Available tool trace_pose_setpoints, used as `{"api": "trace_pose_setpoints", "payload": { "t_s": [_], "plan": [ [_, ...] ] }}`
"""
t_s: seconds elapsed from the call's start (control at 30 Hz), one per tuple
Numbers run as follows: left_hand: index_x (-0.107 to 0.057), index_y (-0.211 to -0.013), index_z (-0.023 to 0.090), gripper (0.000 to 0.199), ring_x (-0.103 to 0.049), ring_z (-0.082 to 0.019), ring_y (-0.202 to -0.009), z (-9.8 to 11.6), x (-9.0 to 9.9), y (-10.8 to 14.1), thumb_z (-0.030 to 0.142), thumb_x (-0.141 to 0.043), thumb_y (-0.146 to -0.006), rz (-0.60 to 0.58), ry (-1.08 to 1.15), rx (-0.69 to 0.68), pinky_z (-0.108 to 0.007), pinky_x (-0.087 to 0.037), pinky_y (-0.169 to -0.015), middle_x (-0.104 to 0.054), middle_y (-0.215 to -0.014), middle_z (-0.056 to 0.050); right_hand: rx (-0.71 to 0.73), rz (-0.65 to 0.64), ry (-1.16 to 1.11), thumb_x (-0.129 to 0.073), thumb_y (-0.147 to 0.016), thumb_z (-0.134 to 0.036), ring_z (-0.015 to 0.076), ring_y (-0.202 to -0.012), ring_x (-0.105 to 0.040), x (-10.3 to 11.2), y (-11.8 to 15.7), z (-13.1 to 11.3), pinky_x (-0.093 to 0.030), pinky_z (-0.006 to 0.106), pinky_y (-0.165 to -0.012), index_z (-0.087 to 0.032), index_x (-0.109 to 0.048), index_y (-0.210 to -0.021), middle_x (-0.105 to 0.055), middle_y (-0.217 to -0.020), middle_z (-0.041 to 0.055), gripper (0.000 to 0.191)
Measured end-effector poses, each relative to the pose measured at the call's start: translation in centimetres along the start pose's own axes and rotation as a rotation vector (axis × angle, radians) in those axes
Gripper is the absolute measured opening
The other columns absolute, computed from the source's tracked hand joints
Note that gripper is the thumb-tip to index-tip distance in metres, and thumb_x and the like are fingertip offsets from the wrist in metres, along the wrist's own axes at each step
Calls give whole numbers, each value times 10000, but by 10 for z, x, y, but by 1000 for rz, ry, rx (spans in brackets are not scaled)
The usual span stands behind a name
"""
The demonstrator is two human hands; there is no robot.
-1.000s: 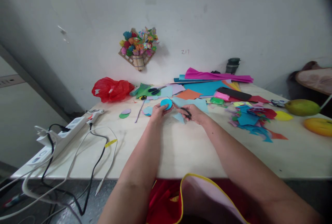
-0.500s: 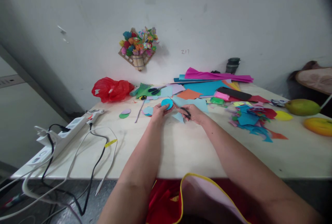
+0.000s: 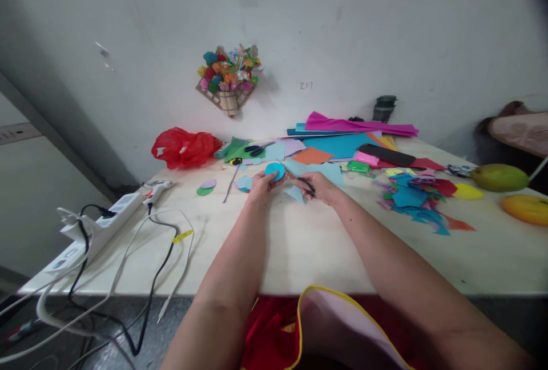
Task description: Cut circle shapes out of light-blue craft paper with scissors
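My left hand (image 3: 262, 183) pinches a round blue disc (image 3: 274, 171), thumb on its face. To the right of it, my right hand (image 3: 319, 186) is closed round the black handles of a pair of scissors (image 3: 306, 185). The blades point toward the disc; whether they touch it I cannot tell. Beneath and behind my hands lie pale blue paper pieces (image 3: 325, 172). Left of my left hand are some light blue rounds (image 3: 244, 183), a purple-and-green pair of rounds (image 3: 206, 188) and a thin purple strip (image 3: 231, 184).
A second pair of scissors (image 3: 257, 149) rests on green paper at the back. Heaped coloured scraps (image 3: 411, 198) and two mangoes (image 3: 500, 177) lie on the right. A red plastic bag (image 3: 185, 148) and a power strip (image 3: 96, 233) with trailing cables occupy the left.
The blue disc has shifted very slightly to the left in my left hand. My right hand and the scissors stay almost where they were.
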State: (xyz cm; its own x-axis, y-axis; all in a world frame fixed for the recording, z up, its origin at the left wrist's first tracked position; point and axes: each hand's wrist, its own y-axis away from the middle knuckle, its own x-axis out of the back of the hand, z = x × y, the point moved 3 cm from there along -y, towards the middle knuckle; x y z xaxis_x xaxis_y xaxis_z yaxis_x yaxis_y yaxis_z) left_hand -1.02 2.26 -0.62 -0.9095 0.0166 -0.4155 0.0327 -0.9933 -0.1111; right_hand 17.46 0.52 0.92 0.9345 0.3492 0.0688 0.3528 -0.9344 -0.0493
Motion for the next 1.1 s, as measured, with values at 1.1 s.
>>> {"api": "trace_pose_setpoints", "payload": {
  "t_s": [1.1],
  "plan": [
    [-746,-868,108,239,-766,-286,-911,4,-6,6,221,-803,-666,7,-18,24,-351,-615,-806,-782,-911,-145,-37,5,-12,-837,-650,-411,65,-354,-419,-3,10,-9,-225,205,-320,-172,-552,-634,-556,-497,-18,372]
  ]
}}
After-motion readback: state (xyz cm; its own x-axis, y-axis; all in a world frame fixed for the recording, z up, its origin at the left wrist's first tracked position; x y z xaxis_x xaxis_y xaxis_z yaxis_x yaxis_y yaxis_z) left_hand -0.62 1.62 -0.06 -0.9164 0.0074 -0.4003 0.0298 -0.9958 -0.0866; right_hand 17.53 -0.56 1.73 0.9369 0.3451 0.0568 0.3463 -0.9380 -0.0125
